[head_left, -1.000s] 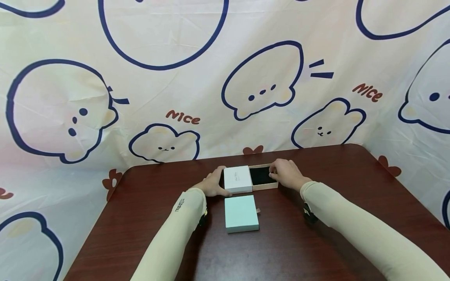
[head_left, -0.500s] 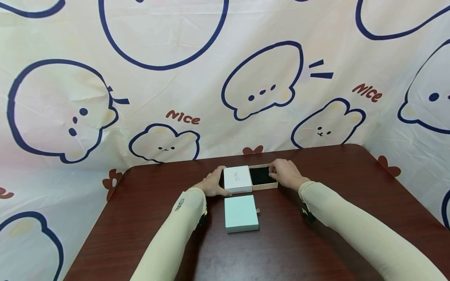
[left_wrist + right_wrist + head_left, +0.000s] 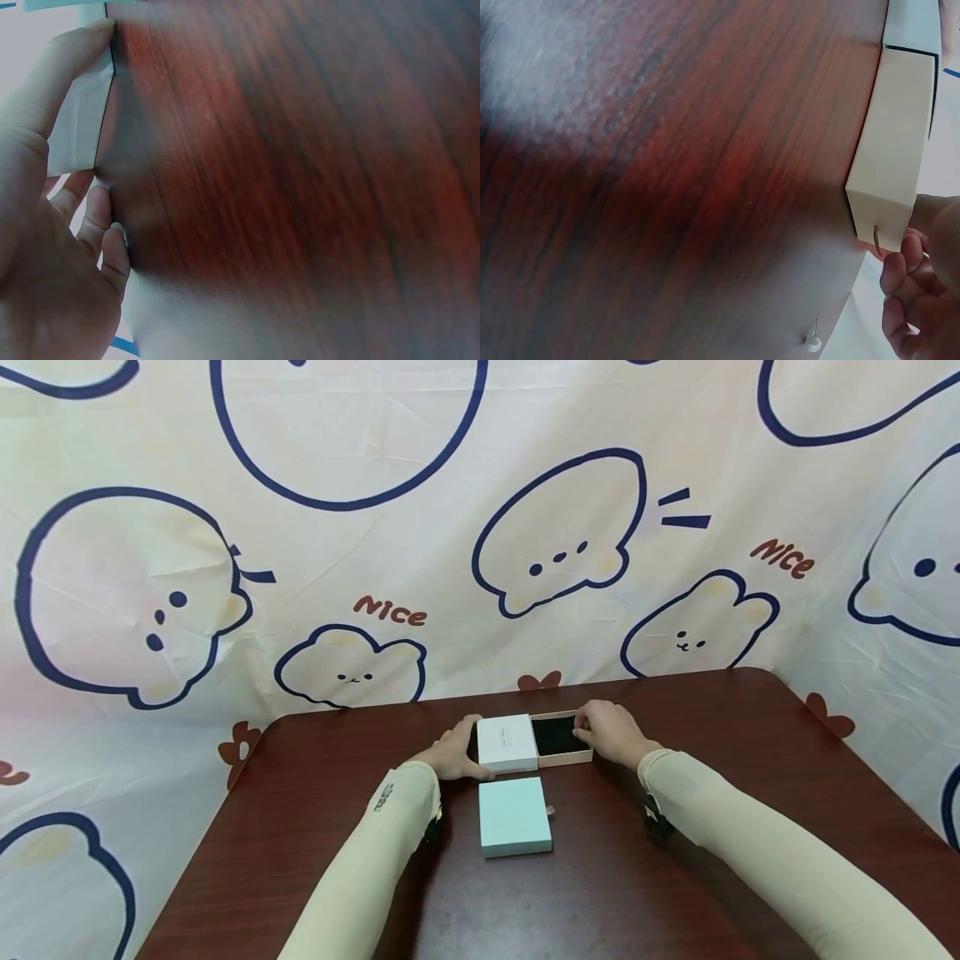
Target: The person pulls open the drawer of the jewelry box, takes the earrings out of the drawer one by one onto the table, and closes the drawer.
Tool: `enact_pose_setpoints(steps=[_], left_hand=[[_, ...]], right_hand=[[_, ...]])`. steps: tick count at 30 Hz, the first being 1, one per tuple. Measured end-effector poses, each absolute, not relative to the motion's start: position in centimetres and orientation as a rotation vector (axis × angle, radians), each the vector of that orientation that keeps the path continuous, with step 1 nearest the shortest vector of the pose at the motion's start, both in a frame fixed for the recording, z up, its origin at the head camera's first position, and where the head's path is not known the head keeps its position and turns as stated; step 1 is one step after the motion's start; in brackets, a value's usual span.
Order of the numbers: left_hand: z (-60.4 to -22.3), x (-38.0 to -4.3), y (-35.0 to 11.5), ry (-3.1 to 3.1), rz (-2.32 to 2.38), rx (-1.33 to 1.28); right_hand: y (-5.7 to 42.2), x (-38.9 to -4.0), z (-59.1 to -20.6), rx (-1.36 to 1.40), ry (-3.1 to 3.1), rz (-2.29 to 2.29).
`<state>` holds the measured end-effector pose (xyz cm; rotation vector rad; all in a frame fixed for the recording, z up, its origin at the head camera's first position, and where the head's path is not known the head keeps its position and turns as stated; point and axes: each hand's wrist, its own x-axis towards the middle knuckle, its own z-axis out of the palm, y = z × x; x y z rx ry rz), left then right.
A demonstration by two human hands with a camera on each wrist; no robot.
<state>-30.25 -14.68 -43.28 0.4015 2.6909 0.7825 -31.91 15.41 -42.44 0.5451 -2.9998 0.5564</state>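
A white slide-out gift box with small print on its lid (image 3: 507, 743) lies towards the back of the table. Its pale drawer (image 3: 566, 759) sticks out to the right and shows a black lining (image 3: 553, 735). My left hand (image 3: 452, 752) grips the box's left end, thumb along the near side. Curled fingers of my right hand (image 3: 611, 731) are at the drawer's right end, thumb and forefinger tips over the lining. I cannot tell what is between them. In the right wrist view a ribbon tab (image 3: 877, 240) hangs from the drawer's end by my fingertips.
A mint-green box (image 3: 514, 817) with a small ribbon tab (image 3: 551, 811) lies just in front of the white box. A small white bead on a pin (image 3: 814, 343) lies near the edge of the brown table (image 3: 600, 893). A printed cloth (image 3: 450, 543) hangs behind the table.
The right sleeve has shifted very slightly. Both hands, the white box with its drawer out and the mint box stay in the same places.
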Motion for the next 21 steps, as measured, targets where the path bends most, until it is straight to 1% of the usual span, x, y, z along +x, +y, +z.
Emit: enact_pose_setpoints(steps=[21], left_hand=[[-43.65,-30.61,-14.87,2.694,0.788,0.413]], right_hand=[[15.37,-31.90,-42.59,0.558,-2.947,0.467]])
